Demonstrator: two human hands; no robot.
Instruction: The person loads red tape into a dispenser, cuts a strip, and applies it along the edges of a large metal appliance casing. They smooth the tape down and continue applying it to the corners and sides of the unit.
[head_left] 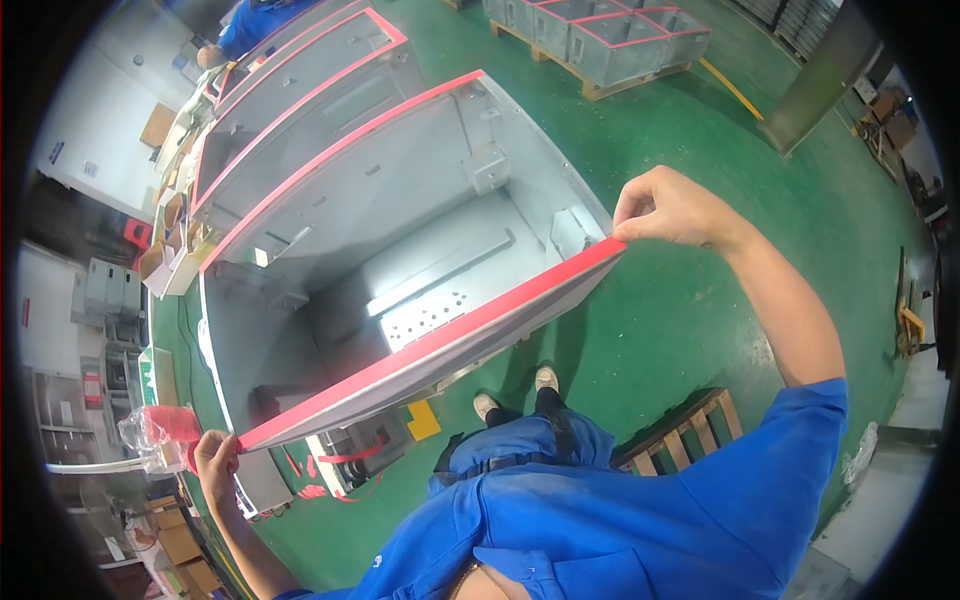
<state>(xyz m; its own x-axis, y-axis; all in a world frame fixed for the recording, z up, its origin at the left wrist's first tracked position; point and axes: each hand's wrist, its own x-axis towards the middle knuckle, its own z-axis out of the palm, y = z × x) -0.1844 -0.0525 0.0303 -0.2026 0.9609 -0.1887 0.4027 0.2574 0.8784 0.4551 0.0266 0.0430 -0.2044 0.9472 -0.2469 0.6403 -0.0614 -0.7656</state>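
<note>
A large grey metal cabinet (330, 300) lies open side up in front of me. A strip of red tape (440, 338) runs taut along its near edge. My right hand (680, 207) pinches the strip's end at the right corner, thumb and finger together. At the left corner, my left hand (215, 465) is closed on the tape's other end. Just beyond that hand is a red roll (170, 424) partly wrapped in clear plastic. Red tape (350, 142) also lines the cabinet's far edge. Inside are a perforated plate (425, 318) and a long metal rail (440, 272).
More red-edged cabinets (300, 110) stand behind, with a person in blue (262, 28) beyond them. Others sit on a wooden pallet (595, 88) at the back. Another pallet (690, 435) stands by my right side. Red scraps (312, 491) lie below the near edge.
</note>
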